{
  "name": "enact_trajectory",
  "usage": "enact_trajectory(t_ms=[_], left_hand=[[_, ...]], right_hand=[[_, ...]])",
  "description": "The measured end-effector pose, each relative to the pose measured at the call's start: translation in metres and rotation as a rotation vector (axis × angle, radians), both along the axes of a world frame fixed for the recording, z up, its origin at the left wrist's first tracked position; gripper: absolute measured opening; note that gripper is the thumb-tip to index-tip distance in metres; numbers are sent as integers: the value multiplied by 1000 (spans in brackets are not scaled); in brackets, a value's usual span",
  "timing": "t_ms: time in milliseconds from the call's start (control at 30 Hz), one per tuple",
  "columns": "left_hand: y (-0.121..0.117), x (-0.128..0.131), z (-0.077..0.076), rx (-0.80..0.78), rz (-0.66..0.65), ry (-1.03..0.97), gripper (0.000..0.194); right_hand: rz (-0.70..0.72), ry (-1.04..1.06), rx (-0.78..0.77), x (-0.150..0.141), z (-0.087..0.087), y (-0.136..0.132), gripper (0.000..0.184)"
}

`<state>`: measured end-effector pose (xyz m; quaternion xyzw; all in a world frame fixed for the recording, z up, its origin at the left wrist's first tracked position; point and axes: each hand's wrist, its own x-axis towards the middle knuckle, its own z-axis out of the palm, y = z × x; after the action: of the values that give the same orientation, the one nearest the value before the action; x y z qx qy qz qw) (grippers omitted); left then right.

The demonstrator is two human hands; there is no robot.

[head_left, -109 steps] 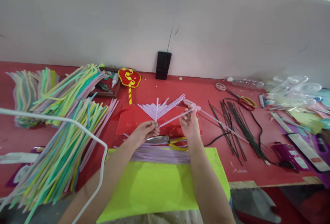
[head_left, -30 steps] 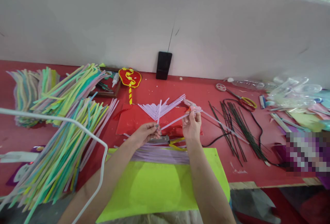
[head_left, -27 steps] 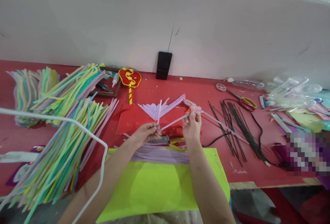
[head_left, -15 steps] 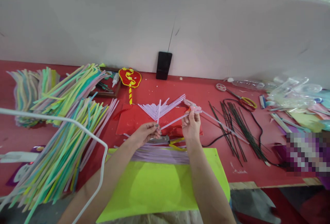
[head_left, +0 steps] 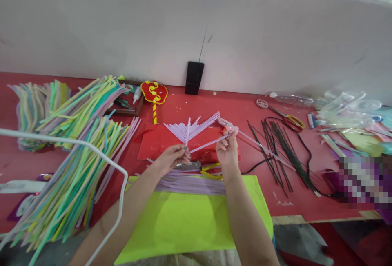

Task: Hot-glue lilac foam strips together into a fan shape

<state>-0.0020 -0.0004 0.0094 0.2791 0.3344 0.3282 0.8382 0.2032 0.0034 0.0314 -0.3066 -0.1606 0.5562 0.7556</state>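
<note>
From my remote seat I watched the left hand (head_left: 172,158), at the middle of the frame, with its thumb and fingertips pinched together on the bottom of a narrow lilac strip (head_left: 206,144). Above that pinch the lilac formed an open V: one arm rose nearly upright and the other slanted up toward the right. I could not tell whether it was a single bent piece or two. The right hand (head_left: 226,151), right of centre, had its fingers curled in, and the slanted arm ended at its fingertips, beside a pink device (head_left: 228,126) that showed a small red glow. Whether those fingers were clamped on the strip, the device or both, I could not tell. Beyond the left hand, a fan of lilac strips (head_left: 177,130) showed over a red sheet (head_left: 151,145) on the red table (head_left: 245,105). Nearer me, below the hands, were a yellow-handled tool (head_left: 210,175) and a sheaf of loose lilac lengths (head_left: 190,186), with lime-green cloth (head_left: 183,223) filling the lower middle.
</note>
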Motion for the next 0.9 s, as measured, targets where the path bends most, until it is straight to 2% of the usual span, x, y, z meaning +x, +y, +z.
enact_trajectory(t_ms=[167,467,733,900], left_hand=[[0,0,2,7,-4,14,21],[0,0,0,20,-21,-3,23],[0,0,4,7,-12,19,20],[-1,1,4,25,-17,-1,26]], right_hand=[[15,58,-32,5,-4,0,25],[-61,198,-124,3,1,2,14],[-31,190,-101,5,2,3,22],[-26,167,-99,6,2,2,23]])
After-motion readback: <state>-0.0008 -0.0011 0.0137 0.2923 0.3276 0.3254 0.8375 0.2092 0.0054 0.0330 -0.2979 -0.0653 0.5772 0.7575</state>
